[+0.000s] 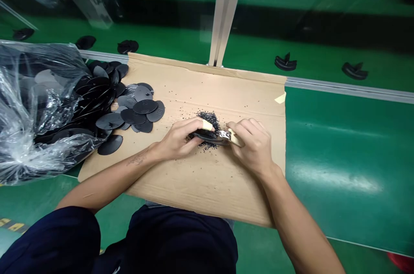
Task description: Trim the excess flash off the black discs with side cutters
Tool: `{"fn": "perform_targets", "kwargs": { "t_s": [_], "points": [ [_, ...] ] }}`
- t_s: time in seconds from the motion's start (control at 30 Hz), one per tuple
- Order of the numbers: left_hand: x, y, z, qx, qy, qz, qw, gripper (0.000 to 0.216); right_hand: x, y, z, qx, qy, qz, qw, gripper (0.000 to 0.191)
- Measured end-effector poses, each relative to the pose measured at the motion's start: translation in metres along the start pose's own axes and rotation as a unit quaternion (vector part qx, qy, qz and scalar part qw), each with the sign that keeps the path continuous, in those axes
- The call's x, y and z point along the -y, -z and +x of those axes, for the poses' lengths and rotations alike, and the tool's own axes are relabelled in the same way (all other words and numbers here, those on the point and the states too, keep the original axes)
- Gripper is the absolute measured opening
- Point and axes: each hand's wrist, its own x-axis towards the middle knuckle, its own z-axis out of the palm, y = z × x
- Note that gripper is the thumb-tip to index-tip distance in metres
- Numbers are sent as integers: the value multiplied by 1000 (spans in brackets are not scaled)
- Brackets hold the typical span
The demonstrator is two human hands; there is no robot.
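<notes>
My left hand [181,138], with yellow tape round a fingertip, is closed on a black plastic disc [210,138] tilted above the cardboard. My right hand [252,144] grips small cutting pliers [224,134] with a shiny metal head and pale handles. The metal head meets the disc's right end; whether the jaws are closed on it is too small to tell. Under and behind the disc lies a heap of tiny black plastic scraps [208,116]. To the left, several loose black oval discs [139,110] overlap on the cardboard sheet [181,183].
A clear plastic bag [22,136] spilling many black discs takes up the left side. Behind the cardboard rises a metal post [226,11] with a rail. Curved black parts [285,62] lie on the green surface beyond. Green tabletop [339,166] extends to the right.
</notes>
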Motion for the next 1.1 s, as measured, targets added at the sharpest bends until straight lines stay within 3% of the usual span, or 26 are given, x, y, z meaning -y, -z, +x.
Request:
{"fn": "perform_targets", "kwargs": {
  "t_s": [1.1],
  "points": [
    [-2, -6, -3, -28, 0, -39, 999, 13, 16, 4, 3, -84, 64, -150, 983, 17]
  ]
}}
